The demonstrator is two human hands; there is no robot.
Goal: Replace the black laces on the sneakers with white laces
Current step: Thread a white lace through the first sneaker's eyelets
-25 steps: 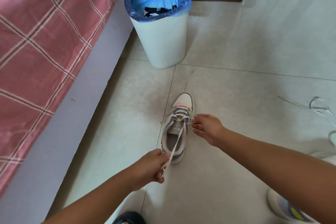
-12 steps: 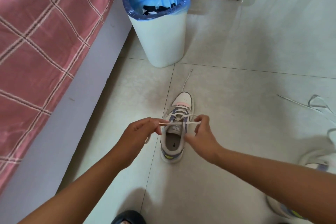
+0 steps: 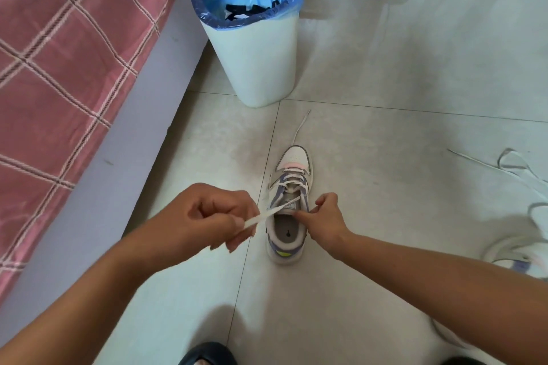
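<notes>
A sneaker [image 3: 290, 207] stands upright on the tiled floor [image 3: 385, 157], toe toward a white bin [image 3: 255, 59] lined with a blue bag, black laces [image 3: 246, 12] inside. The left hand [image 3: 204, 216] pinches a white lace [image 3: 267, 215] between its fingers, drawn out from the eyelets. The right hand [image 3: 321, 221] has fingers curled, pinching the sneaker's tongue edge. A second sneaker [image 3: 519, 249] lies at the floor's right edge.

Open floor [image 3: 385, 157] right of sneaker [image 3: 290, 204]; bin [image 3: 255, 62] blocks ahead.

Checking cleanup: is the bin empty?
Not empty: black laces lie inside the blue-lined bin.
</notes>
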